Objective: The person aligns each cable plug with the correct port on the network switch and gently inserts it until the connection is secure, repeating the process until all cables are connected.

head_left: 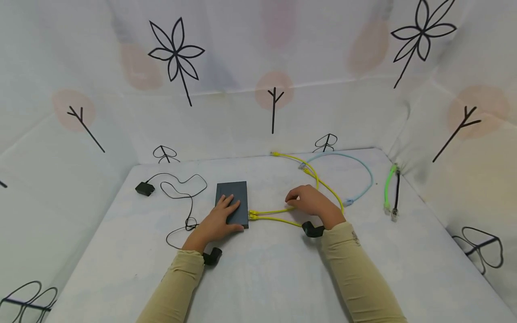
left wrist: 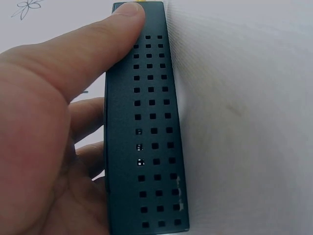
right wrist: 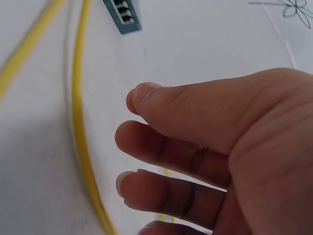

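Observation:
My left hand (head_left: 216, 220) rests on a dark blue-grey network switch (head_left: 241, 193), fingers spread over its top and thumb along the near edge. In the left wrist view the thumb (left wrist: 128, 12) lies at a corner of the vented side (left wrist: 151, 117). Two yellow network cables (head_left: 278, 219) have plugs (head_left: 252, 215) in the switch's right side. My right hand (head_left: 313, 202) is above these cables, fingers loosely bent. The right wrist view shows thumb and index fingertips together with nothing visible between them; a yellow cable (right wrist: 80, 122) runs beside the hand, and some ports (right wrist: 126, 13) show beyond.
A black power adapter (head_left: 144, 188) lies at the far left, its thin cord (head_left: 190, 197) looping toward the switch. Behind my right hand lies a light blue cable (head_left: 369, 172). Short green (head_left: 386, 188) and black (head_left: 397, 193) cables lie by the right edge. Patterned cloth walls surround the table.

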Action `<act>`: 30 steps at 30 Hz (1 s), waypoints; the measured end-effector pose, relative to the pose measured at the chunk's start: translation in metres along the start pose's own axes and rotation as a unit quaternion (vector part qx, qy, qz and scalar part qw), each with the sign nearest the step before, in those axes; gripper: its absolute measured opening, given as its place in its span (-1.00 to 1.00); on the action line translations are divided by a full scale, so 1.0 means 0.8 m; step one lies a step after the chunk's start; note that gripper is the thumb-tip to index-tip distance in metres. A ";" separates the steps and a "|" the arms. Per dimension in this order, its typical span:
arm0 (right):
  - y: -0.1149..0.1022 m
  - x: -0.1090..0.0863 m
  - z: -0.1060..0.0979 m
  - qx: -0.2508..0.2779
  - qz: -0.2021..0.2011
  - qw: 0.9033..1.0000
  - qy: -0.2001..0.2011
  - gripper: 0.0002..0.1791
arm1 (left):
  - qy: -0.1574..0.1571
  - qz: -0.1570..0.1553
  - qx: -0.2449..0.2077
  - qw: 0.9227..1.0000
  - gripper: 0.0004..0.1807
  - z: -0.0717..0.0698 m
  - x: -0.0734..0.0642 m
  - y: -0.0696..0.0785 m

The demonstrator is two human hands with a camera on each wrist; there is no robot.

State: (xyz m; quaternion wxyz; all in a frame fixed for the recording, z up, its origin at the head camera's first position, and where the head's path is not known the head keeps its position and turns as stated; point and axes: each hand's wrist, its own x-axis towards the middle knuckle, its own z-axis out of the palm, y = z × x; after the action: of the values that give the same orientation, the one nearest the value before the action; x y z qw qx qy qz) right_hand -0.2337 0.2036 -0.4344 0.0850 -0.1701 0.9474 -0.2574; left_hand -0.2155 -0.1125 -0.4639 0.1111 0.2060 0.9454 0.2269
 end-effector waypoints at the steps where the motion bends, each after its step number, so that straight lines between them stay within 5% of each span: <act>1: 0.002 -0.001 -0.002 0.002 0.004 1.000 0.001 -0.80 | 0.000 0.000 0.000 1.000 -0.06 0.000 0.000 0.000; 30: 0.066 -0.041 -0.053 0.034 0.100 0.994 0.027 -0.68 | 0.001 0.009 -0.003 1.000 -0.06 0.003 0.000 -0.005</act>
State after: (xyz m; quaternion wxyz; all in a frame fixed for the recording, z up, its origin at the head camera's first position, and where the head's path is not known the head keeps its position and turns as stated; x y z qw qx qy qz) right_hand -0.2288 0.2775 -0.4230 0.0904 -0.0648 0.9522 -0.2846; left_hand -0.2159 -0.1147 -0.4678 0.1088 0.2139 0.9429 0.2308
